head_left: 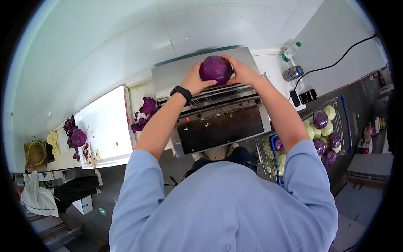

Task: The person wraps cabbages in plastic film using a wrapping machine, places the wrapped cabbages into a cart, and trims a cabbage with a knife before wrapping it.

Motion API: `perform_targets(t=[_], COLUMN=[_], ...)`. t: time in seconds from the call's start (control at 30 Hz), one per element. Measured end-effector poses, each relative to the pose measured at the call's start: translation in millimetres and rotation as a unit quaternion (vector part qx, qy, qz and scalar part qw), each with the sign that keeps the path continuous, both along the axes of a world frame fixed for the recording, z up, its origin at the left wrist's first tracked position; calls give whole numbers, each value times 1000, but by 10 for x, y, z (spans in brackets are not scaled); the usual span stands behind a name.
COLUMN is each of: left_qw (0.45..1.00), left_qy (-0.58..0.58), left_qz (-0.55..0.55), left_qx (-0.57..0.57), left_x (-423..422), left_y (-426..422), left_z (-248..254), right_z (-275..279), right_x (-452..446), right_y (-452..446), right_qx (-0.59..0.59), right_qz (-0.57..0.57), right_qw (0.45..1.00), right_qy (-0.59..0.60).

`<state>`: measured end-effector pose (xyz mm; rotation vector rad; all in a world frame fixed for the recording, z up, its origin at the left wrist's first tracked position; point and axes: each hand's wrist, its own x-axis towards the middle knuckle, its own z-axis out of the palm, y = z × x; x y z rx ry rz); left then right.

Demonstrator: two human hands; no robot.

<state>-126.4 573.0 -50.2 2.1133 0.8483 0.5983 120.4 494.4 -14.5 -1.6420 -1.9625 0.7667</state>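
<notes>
A round purple cabbage [215, 70] is held between my two hands over the metal top of a machine [172, 80]. My left hand [196, 80] wraps the cabbage's left side, its thumb along the lower edge; a black watch is on that wrist. On the right side, my right hand [241, 71] curves round the cabbage with fingers at the top and thumb low. Below the cabbage, nearer my body, lies the machine's dark tray [222, 128] with small scraps on it.
Purple leaves [147, 111] lie left of the machine, beside a white board [105, 126]. Another purple cabbage [78, 137] sits farther left. At right are a bottle [291, 51], a jar [293, 73], a phone [308, 96], a black cable and a basket [345, 126] of cabbages.
</notes>
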Motion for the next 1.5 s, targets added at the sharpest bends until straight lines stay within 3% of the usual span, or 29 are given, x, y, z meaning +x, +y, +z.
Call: perform_targets(t=[0.07, 0.17, 0.3, 0.43, 0.47, 0.77, 0.87, 0.97, 1.07, 1.17, 1.5], left_qw=[999, 998, 994, 996, 998, 998, 998, 999, 997, 997, 995], left_qy=[12, 6, 3, 69, 60, 44, 41, 7, 23, 27, 43], left_qz=[-20, 51, 33, 22, 29, 32, 18, 14, 40, 9, 9], left_qx=[30, -36, -105, -42, -21, 8, 39, -51, -63, -73, -88], left_x=[-41, -103, -148, -15, 29, 214, 198, 162, 117, 148, 118], left_y=[100, 92, 122, -28, -36, -84, -17, 74, 148, 32, -15], left_z=[-46, 69, 198, 286, 219, 125, 33, 38, 19, 97, 233], right_z=[34, 110, 167, 342, 131, 133, 76, 81, -45, 245, 58], right_x=[37, 134, 355, 353, 393, 455, 492, 532, 564, 408, 433], right_y=[-19, 19, 202, 203, 278, 230, 220, 259, 309, 232, 309], right_qx=[3, 19, -14, -63, -6, -13, -6, -11, 53, -81, -35], right_qz=[3, -2, 45, 99, 131, 83, 92, 108, 106, 68, 95], right_qw=[1000, 998, 998, 993, 991, 996, 995, 994, 993, 994, 995], right_qy=[-14, -59, -38, -14, 13, -14, 33, 33, 12, -4, 17])
